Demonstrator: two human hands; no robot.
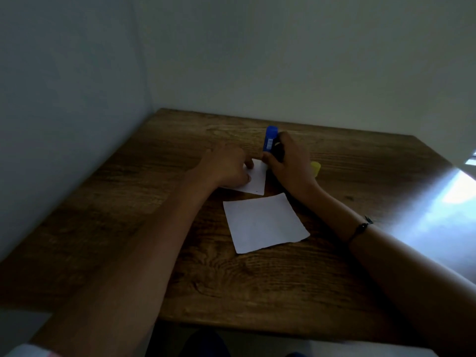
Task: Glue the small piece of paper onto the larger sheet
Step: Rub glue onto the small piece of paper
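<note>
A small white piece of paper point(255, 179) lies on the wooden table point(144, 202), partly under my left hand point(225, 167), whose fingertips press it down at its left edge. My right hand point(289, 163) grips a blue glue stick point(270, 141), held upright with its lower end at the small paper's top right corner. The larger white sheet point(265, 222) lies flat just in front of the small piece, nearer to me, untouched.
A yellow cap point(315, 168) sits on the table just right of my right hand. Walls close off the table at the left and back. A bright patch of light falls on the table's right side point(450, 202).
</note>
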